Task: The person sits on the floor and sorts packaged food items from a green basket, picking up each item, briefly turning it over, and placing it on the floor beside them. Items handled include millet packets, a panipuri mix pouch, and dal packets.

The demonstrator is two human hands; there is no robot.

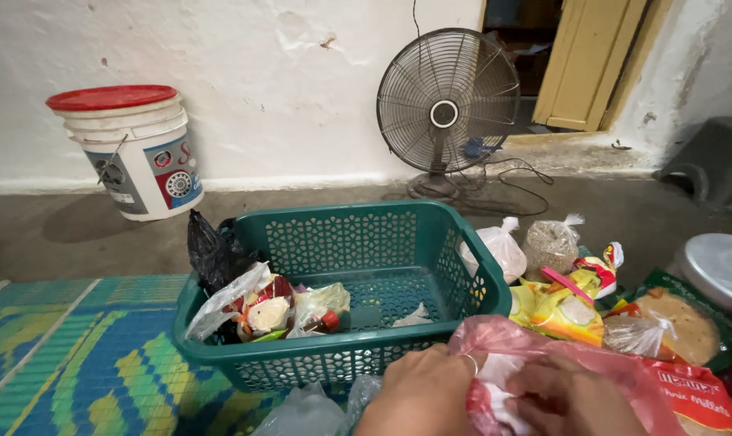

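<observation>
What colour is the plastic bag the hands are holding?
The plastic bag is translucent pinkish red, seen best in the head view.

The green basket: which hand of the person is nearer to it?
Left. The left hand is just before the green basket's front wall; the right hand is farther right, on the pink plastic bag.

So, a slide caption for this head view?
Both hands gripping a pink plastic bag beside a green basket.

My hands (495,396) grip thin, glossy, crinkled pink plastic bag (535,347). Basket (366,242): rigid perforated green plastic, semi-matt. Mat (75,355): woven, ribbed. Fan (448,101): wire metal grille. Wall (245,73): rough, flaking plaster.
</observation>
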